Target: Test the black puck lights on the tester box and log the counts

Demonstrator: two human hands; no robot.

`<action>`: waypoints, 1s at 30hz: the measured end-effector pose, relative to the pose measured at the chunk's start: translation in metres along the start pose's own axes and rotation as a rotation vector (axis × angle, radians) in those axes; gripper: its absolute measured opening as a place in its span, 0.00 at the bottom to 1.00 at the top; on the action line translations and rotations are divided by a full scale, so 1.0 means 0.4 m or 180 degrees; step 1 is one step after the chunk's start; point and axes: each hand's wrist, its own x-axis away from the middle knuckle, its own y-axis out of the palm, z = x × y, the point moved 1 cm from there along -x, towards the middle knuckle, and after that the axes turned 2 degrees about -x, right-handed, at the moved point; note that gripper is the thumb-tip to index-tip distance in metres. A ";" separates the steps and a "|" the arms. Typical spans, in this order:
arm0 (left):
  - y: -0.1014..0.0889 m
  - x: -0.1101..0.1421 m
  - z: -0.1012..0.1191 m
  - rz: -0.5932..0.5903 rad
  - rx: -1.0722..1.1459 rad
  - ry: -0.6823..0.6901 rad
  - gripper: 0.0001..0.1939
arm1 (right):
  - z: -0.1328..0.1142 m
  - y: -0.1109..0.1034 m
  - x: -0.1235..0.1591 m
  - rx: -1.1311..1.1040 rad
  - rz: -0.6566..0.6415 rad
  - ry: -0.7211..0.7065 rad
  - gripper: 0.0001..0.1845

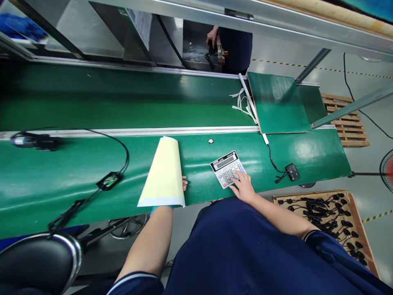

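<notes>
A pale yellow sheet of paper with a whitish edge bends over my left hand. Only some curled fingers show past its right side, and the paper hides the rest of that hand. To the right, a silver calculator with a dark display lies at a slant on the green bench. My right hand rests at the calculator's lower right keys, fingers apart, touching it without gripping it. Just above the calculator lies a small round item, too small to name.
On the left are a black cable with a small box and a dark device. A black module with wires lies right. A tray of black cabled parts stands lower right, a stool lower left. Another person's hand shows beyond.
</notes>
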 end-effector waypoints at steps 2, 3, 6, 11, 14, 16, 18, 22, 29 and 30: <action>0.000 0.000 0.002 -0.0020 0.0043 -0.0038 0.17 | -0.002 -0.006 -0.001 -0.0003 -0.0195 0.0023 0.24; 0.000 0.000 0.003 -0.0023 0.0050 -0.0045 0.17 | -0.003 -0.007 -0.001 -0.0014 -0.0347 0.0029 0.25; -0.002 -0.002 0.002 -0.0037 0.0028 -0.0031 0.17 | -0.008 -0.010 0.000 -0.0015 -0.0806 0.0250 0.27; -0.014 -0.014 -0.002 -0.0070 -0.0007 -0.0062 0.17 | 0.003 -0.028 -0.021 0.0246 -0.1001 0.0940 0.33; -0.020 -0.017 -0.003 -0.0104 0.0016 -0.0109 0.18 | 0.016 -0.043 -0.045 0.0394 -0.1009 0.1127 0.36; -0.019 -0.015 -0.003 -0.0126 0.0036 -0.0045 0.18 | 0.016 -0.049 -0.055 0.0434 -0.1024 0.1136 0.37; -0.013 -0.010 -0.003 -0.0098 0.0017 -0.0016 0.18 | 0.006 -0.051 -0.054 0.0459 -0.1058 0.1100 0.39; 0.005 0.002 0.000 0.0041 -0.0073 -0.0020 0.15 | -0.027 -0.037 -0.029 0.0439 -0.1475 0.0549 0.35; 0.016 0.011 0.009 0.0106 -0.0008 -0.0100 0.15 | -0.034 0.005 -0.009 0.0602 -0.2029 -0.0089 0.32; 0.015 0.011 0.010 0.0101 0.0011 -0.0108 0.16 | -0.031 0.008 -0.010 0.0622 -0.2078 -0.0084 0.32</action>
